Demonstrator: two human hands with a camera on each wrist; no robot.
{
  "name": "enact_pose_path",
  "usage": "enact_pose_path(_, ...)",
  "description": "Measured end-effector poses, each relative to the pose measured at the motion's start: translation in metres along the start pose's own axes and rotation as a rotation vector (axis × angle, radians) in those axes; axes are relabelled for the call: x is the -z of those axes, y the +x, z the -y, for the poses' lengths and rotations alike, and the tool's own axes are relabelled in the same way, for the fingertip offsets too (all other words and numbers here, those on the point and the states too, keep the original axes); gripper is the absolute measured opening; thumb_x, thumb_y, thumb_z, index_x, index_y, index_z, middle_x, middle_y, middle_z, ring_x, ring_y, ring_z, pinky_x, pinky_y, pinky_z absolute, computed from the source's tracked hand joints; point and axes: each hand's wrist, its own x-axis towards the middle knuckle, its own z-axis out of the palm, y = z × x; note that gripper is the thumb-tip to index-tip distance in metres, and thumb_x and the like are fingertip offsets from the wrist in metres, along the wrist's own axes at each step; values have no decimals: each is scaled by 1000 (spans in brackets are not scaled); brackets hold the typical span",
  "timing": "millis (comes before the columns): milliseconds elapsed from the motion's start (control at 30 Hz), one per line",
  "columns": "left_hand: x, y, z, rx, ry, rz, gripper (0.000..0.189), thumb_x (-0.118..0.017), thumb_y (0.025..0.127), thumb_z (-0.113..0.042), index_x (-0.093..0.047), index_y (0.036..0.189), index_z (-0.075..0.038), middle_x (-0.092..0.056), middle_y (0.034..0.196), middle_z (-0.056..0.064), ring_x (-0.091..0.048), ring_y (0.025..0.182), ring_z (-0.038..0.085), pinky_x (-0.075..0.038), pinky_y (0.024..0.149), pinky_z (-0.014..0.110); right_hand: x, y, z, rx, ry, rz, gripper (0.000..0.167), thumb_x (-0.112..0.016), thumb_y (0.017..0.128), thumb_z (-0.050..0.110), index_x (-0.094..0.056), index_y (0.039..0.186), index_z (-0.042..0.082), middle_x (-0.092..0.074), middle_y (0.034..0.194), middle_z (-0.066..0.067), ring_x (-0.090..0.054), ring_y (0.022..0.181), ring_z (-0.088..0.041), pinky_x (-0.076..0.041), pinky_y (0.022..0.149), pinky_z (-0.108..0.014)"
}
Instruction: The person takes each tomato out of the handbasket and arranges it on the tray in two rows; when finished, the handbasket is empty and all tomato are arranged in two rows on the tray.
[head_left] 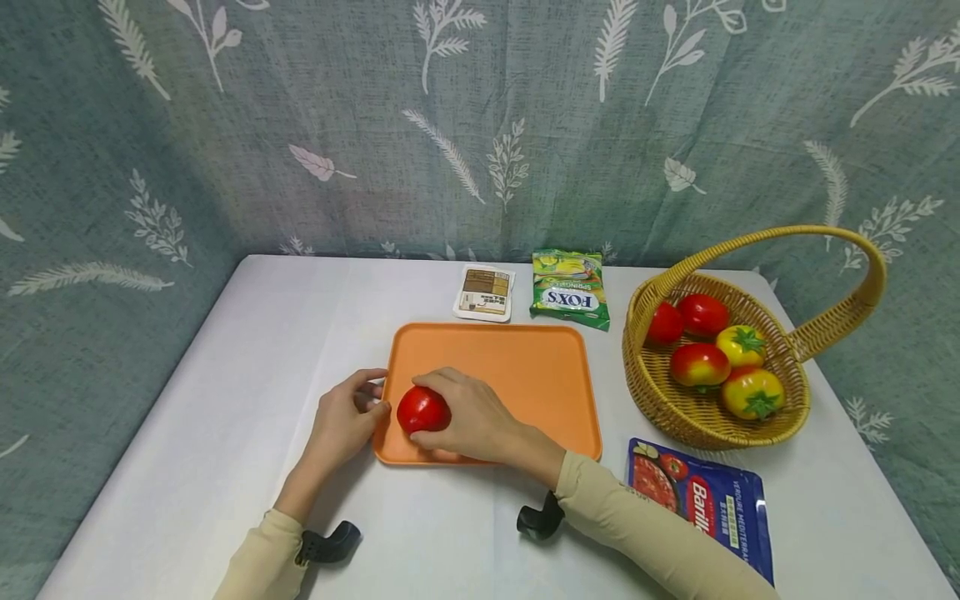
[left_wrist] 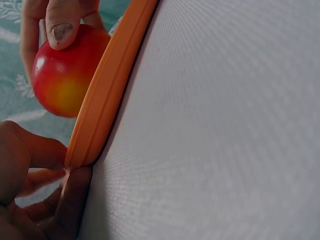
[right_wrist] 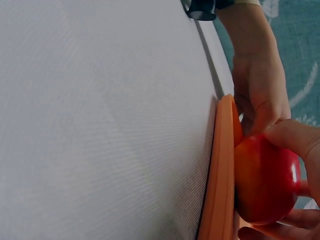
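Note:
My right hand [head_left: 472,415] grips a shiny red tomato [head_left: 422,410] with a yellowish patch, fingers and thumb around its sides. The tomato is at the left part of an orange tray [head_left: 517,383]; in the right wrist view the tomato [right_wrist: 266,182] is right by the tray's rim [right_wrist: 220,175]. My left hand [head_left: 341,421] is at the tray's left edge. Seen from the left wrist, the thumb and a finger of that hand [left_wrist: 30,175] pinch the tray's rim [left_wrist: 97,110]. The tomato's underside is hidden in the head view.
A wicker basket [head_left: 637,392] with a tall handle holds several red and yellow tomatoes at the right. Before it lies a blue Barilla pouch [head_left: 738,508], partly under my right sleeve. Behind the tray lie a green Fox's bag [head_left: 570,287] and a small white-and-brown packet [head_left: 485,292].

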Motion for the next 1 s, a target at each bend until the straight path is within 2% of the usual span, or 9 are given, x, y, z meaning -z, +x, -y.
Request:
enact_pose_path(467,-2,0,-1,9,5,9,43,-69,85,-2,-63,128,-4,-68,98,10,-61,77,20,-51,64,25,5,-1,2,9,-66,-6,77,-81,76,45,-55,141,12,-55,137,-5,-55,117,-20,-54,86,-33)
enact_pose_path(733,-2,1,0,1,9,5,43,-68,85,-2,-63,128,-5,-68,99,10,-61,77,19,-50,65,26,15,-4,8,-2,-75,-8,80,-81,76,46,-53,143,13,-51,143,-8,-52,125,-24,-54,88,-39)
enact_pose_path(1000,-1,1,0,21,5,9,43,-68,86,-3,-63,129,-6,-68,99,10,-62,78,20,-52,68,26,28,-10,16,35,-92,-32,80,-81,76,48,-53,144,15,-50,145,-6,-50,128,-23,-52,92,-41)
